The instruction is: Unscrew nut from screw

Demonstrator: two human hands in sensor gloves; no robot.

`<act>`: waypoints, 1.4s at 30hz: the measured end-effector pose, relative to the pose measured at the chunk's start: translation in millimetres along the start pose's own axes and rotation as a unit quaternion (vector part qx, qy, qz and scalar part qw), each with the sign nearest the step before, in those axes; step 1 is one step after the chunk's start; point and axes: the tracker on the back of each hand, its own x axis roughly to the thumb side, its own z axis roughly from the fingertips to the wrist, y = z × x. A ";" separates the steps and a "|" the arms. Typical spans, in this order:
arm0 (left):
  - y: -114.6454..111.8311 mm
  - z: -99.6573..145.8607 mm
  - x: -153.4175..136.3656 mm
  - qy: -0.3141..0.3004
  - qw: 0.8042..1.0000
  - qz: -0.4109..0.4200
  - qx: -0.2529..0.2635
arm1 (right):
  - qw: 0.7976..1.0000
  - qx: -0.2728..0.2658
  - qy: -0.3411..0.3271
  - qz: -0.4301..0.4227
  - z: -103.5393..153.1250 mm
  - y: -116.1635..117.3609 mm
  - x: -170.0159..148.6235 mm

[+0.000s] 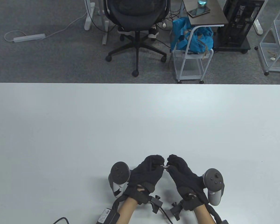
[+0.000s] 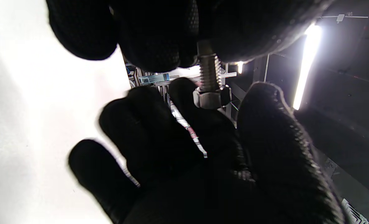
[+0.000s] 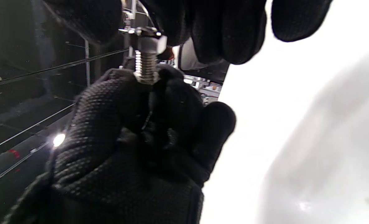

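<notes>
White table [image 1: 84, 128] — hands pinching screw [image 1: 165, 166]

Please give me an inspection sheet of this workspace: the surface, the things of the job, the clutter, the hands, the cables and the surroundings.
Surface: white table, bare where visible.
Job's things: screw with the nut threaded on it, held above the table between both hands.
Clutter: nothing seen on the table.
Grippers: left hand holds the screw's hidden end; right hand pinches the nut; a tracker on the back of each.
Cables: black cable at the near edge by the left wrist; power strip with cord on the floor.
Surroundings: office chair, blue bag on a side cart, grey carpet.
</notes>
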 end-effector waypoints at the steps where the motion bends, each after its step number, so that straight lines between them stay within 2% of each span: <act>1: -0.3 0.0 0.2 -0.002 1.000 0.000 0.000 | 1.000 -0.004 0.007 0.001 0.0 -0.6 -1.5; 5: -0.8 0.1 0.0 -0.003 1.000 -0.003 -0.002 | 1.000 0.011 0.006 -0.007 -1.3 0.7 -0.5; 17: -0.2 0.8 -0.3 0.002 1.000 0.001 0.004 | 0.999 0.006 -0.039 -0.002 -0.8 -0.6 8.4; 20: 1.0 0.8 -0.6 0.005 1.000 0.011 0.010 | 0.999 0.020 -0.042 -0.012 -0.7 0.1 9.1; 30: -1.5 0.7 1.2 -0.008 1.000 -0.003 0.000 | 0.999 0.024 0.020 -0.014 -2.0 1.3 -3.6; 42: -0.5 1.0 0.5 -0.001 1.000 0.001 0.002 | 1.000 0.010 -0.028 0.007 -1.8 -0.4 6.3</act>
